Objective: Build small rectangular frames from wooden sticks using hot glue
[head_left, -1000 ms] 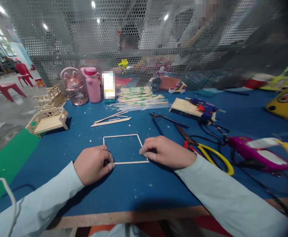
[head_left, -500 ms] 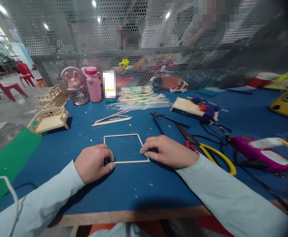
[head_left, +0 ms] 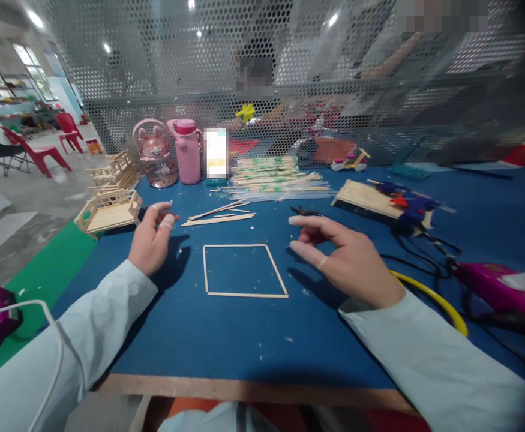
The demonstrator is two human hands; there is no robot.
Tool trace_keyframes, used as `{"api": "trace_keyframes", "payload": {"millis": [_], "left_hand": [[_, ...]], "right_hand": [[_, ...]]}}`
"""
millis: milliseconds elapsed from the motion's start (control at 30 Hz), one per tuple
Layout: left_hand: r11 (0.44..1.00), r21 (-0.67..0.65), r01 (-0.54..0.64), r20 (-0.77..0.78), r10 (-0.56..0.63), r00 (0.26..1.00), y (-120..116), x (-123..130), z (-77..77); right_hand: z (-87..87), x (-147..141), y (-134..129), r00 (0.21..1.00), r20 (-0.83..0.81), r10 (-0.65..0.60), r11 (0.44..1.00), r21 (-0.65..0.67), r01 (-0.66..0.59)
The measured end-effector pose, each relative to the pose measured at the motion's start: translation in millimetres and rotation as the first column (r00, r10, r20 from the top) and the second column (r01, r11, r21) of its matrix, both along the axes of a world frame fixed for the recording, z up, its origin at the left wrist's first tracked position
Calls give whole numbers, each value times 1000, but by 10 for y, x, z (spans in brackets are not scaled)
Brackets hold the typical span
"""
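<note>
Flat on the blue table point(head_left: 244, 336) lies a four-sided frame of thin wooden sticks point(head_left: 248, 295), untouched by either hand. My left hand point(head_left: 151, 240) hovers beyond its left side, fingers loosely bent and apart, holding nothing. To the right of the frame, my right hand point(head_left: 343, 255) is raised with thumb and forefinger apart and nothing between them. Light-coloured covers sit on some fingertips. Several loose wooden sticks point(head_left: 219, 220) lie behind the frame. A pair of pliers point(head_left: 305, 211) is mostly hidden behind my right hand.
At the left stands a small wooden stick model point(head_left: 111, 216). Farther back are a pink bottle point(head_left: 188, 153), a clear pink bottle point(head_left: 158, 165) and bundled sticks point(head_left: 271, 174). A glue gun point(head_left: 413, 207) rests on a wooden panel point(head_left: 363, 198). A purple tool point(head_left: 487, 279) and cables lie right.
Both hands have let go of the stick frame and lifted away, the left outward and back, the right to the right. The frame stays on the table. The view has turned slightly left.
</note>
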State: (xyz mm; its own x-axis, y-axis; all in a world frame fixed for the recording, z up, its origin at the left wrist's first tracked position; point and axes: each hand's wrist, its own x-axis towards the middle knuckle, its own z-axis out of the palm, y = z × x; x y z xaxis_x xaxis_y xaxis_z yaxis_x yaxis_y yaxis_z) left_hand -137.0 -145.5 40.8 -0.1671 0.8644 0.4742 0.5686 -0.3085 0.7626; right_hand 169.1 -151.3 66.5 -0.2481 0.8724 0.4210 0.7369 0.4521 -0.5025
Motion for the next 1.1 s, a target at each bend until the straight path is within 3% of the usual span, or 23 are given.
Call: {"api": "trace_keyframes", "payload": {"millis": [133,267,567,1100], "left_hand": [[948,-227,225,-113,-256,960,-66,125,-55],[892,-296,340,-139,-393,909,-67,169,-130],[893,-338,297,-200,-377,904,-68,158,-124],[887,-347,305,-195,-386,902,-76,182,-112]], "right_hand": [[-70,38,2,945,227,236,947,-274,-170],[-131,61,-25,868,333,370,882,-419,-215],[-102,-8,-43,857,393,333,887,-440,-142],[-150,28,-8,861,375,344,904,-380,-195]]}}
